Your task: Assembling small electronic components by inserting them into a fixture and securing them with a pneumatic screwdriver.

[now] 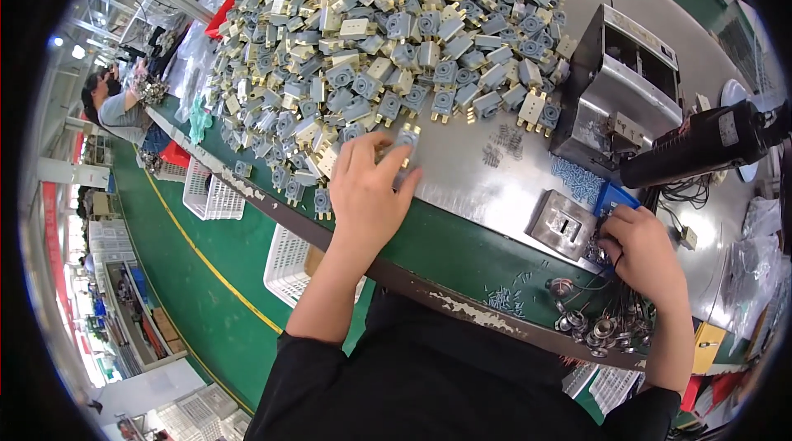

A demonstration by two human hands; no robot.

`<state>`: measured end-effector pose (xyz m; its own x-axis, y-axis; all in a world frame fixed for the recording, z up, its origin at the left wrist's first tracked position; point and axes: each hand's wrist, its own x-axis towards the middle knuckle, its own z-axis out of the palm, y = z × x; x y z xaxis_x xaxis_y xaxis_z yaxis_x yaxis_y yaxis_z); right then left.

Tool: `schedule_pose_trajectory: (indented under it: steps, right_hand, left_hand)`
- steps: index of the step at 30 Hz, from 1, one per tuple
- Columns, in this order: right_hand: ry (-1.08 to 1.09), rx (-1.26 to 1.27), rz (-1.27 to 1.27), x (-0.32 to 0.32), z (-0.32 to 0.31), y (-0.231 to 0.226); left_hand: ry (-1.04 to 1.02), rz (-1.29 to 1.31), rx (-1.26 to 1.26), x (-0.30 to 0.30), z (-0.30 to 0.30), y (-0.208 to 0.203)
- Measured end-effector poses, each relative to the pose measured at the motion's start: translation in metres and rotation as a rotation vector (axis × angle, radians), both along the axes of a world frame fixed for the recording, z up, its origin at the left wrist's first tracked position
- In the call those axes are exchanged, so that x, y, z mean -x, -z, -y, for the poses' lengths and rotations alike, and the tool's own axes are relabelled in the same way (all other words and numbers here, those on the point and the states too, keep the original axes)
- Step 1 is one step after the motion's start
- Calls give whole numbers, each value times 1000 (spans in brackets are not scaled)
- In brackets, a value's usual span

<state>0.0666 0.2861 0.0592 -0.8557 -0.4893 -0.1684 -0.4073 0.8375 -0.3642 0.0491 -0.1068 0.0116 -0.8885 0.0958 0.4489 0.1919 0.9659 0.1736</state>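
Workbench (462,181), bare metal toward the middle, a green strip along the near edge, the rim's paint chipped; a great heap of small grey-and-cream plastic parts (396,37) with brass-coloured prongs covers its far and left portion.

Left hand (370,193) at the heap's near edge, back upward, fingers bent, thumb set apart from the forefinger; one grey part with brass prongs (407,137) lies right at the forefinger's tip, slightly blurred; cannot tell whether it is pinched or only touched.

Right hand (646,249) well apart, on the right side of the bench, fingers curled inward beside a blue tray (611,196); fingertips hidden, so no telling whether anything is gripped; a steel block (563,225) with a slotted opening on top sits just left of it.

Pale blue screws (577,180) gathered behind the block; darker screws (503,146) in a patch near the heap; more loose screws (505,301) scattered on the green strip; round metal pieces with dark cords (602,332) clustered below the right hand.

Black cylindrical tool (701,142) slants in from the right, in front of a metal box (619,82); white basket (285,268) on the floor beside the bench; another person (115,107) in grey, far left.
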Motion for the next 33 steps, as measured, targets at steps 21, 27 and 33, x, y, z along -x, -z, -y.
schedule_pose_trajectory:
  steps: [21, 27, 33]
  right_hand:
    - [95, 229, -130, -4, -9, 0]
    - [55, 242, -194, -3, -10, 4]
    - [113, 321, -213, -4, -11, -1]
  left_hand:
    - [551, 810, -1528, -3, -56, -8]
    - [534, 857, -1581, 2, -82, -3]
    - [641, 599, -1016, 4, -103, -13]
